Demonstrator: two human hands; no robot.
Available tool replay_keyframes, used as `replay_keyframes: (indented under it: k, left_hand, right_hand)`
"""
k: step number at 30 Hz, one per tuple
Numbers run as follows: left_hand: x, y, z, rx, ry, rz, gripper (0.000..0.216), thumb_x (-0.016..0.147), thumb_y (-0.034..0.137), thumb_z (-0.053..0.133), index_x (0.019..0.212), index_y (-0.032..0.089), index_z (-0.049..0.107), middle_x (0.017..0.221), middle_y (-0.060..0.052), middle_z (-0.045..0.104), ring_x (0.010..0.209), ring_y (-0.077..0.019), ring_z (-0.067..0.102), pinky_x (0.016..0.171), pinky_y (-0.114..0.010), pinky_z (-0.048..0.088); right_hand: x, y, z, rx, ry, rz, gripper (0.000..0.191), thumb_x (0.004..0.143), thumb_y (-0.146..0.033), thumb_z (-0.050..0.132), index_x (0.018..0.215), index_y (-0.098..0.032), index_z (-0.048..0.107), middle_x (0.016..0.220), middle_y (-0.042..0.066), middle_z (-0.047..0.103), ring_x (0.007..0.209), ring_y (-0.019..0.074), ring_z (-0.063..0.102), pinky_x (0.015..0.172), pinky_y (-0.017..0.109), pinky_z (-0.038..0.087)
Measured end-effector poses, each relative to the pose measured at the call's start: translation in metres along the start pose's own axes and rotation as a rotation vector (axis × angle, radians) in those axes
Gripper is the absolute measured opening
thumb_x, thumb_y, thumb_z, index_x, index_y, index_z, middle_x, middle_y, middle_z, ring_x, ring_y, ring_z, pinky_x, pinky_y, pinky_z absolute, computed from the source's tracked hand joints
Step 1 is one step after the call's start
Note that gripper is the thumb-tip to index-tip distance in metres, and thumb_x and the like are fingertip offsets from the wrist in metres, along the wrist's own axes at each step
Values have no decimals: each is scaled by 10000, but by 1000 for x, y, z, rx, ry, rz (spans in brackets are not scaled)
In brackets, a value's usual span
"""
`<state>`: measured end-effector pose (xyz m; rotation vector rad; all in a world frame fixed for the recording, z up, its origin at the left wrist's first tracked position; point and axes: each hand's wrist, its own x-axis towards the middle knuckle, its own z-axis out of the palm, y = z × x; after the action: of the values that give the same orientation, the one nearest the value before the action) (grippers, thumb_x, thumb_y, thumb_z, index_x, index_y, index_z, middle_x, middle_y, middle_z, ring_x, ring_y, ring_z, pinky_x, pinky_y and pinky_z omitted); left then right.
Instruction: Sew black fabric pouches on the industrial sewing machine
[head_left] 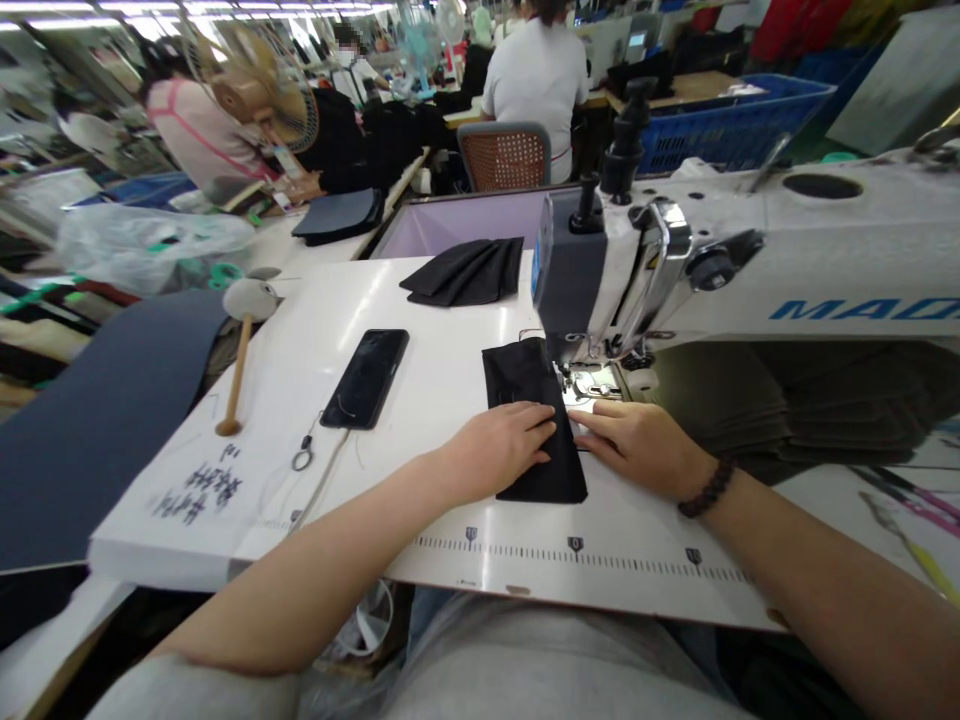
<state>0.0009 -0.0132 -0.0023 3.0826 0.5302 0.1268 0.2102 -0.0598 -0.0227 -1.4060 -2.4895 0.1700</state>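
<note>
A black fabric piece lies flat on the white sewing table, its right edge beside the needle area of the sewing machine. My left hand rests on this piece with fingers stretched out, palm down. Just right of the fabric's edge, my right hand reaches its extended fingers toward the lit needle plate; the fingertips come close to or touch the fabric edge. A dark beaded bracelet circles the right wrist.
Behind, several black fabric pieces lie fanned out. A phone with a cord and ring lies left, past it a wooden-handled stick with a round white head. Dark fabric stacks, scissors and yellow-handled snips are at right.
</note>
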Motion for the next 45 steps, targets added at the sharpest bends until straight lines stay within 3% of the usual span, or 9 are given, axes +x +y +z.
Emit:
replay_keyframes:
  k: [7,16,26,45]
  left_hand:
    - [17,-16,6,-11,-24,-61,442,847,380,491,1116,30,524,1202,-157,490,1133,-218,443,973,-306,345]
    - [37,-35,12,-120,4,-56,387,847,362,498,1094,66,522,1189,-139,488,1109,-208,459,957,-294,358]
    - [38,-41,15,-177,28,-76,399,845,359,499,1102,55,513,1206,-143,469,1156,-217,404,991,-314,320]
    - [41,-46,12,-197,40,-53,347,838,336,522,1056,66,536,1118,-124,530,1098,-213,464,934,-312,390]
  right_hand:
    - [-3,-1,-1,0,-17,-89,247,890,-272,433,956,-140,630,710,31,570,649,136,526,582,241,377]
    - [3,-4,2,-106,46,-4,231,885,-233,414,923,-140,621,671,29,555,594,136,513,529,247,341]
    - [5,-2,6,-111,53,48,323,924,-274,316,976,-136,603,706,46,565,631,141,536,550,242,362]
    - [7,-3,6,-73,43,87,255,897,-245,396,1005,-136,600,760,53,590,706,150,559,612,228,412]
